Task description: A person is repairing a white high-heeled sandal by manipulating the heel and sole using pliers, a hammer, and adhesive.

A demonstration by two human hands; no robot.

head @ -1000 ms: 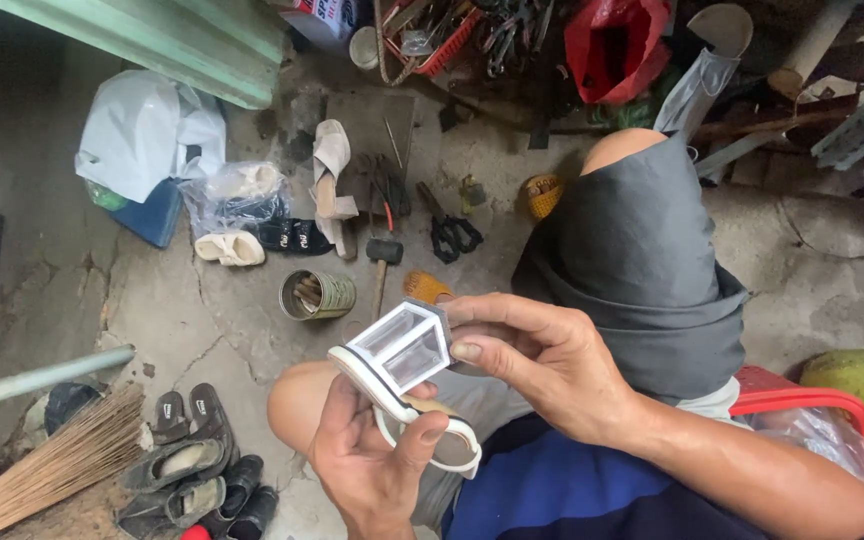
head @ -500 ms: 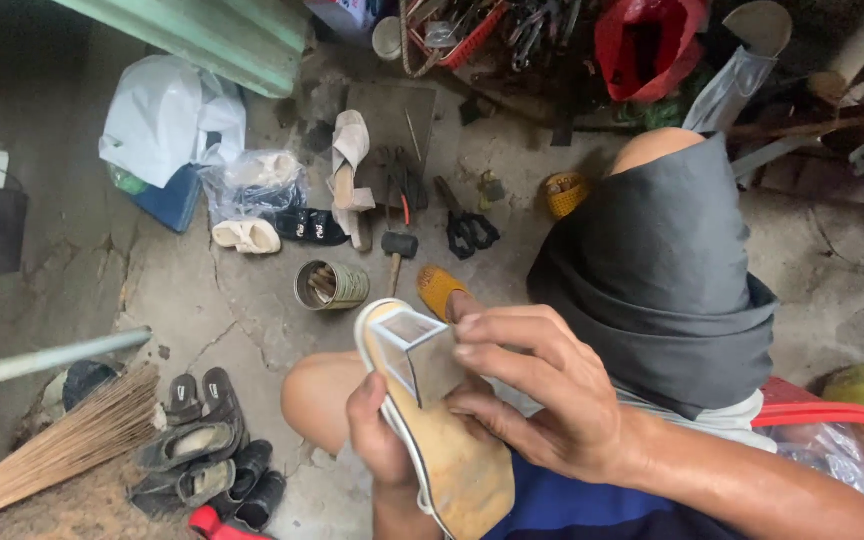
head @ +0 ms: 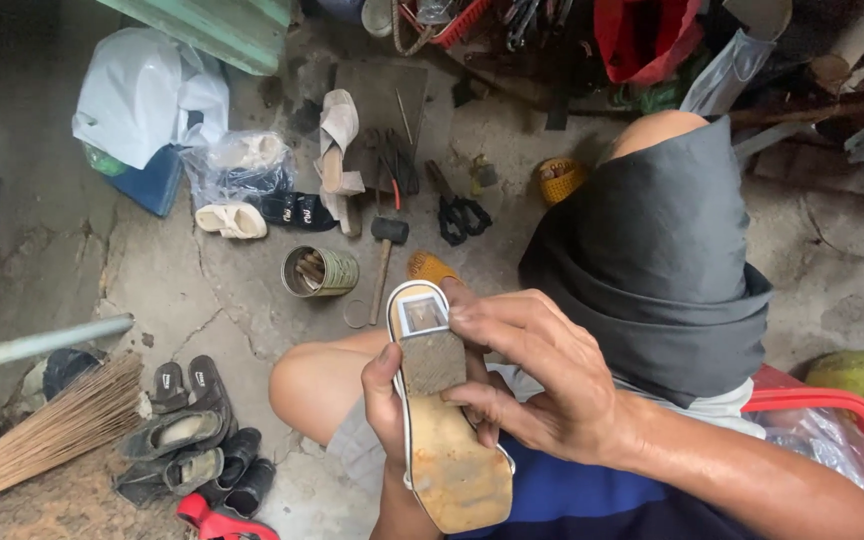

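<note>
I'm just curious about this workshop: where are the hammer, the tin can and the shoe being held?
hammer (head: 388, 231): head view, on its black head.
tin can (head: 324, 271): head view, on its side wall.
shoe (head: 452, 470): head view, on its tan sole.

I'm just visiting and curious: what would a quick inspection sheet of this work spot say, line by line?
Surface: cracked concrete floor, dusty.
Job's things: white-edged shoe held sole up, tan sole worn, heel block toward the far end.
Clutter: hammer, scissors, tin can on its side, loose sandals, dark shoes in a pile, plastic bags.
Hands: left hand grips the shoe from below; right hand presses on the heel end.
Cables: nothing seen.
Surroundings: broom at lower left, red basket of tools at top, the person's knee in dark cloth, red stool edge.
</note>
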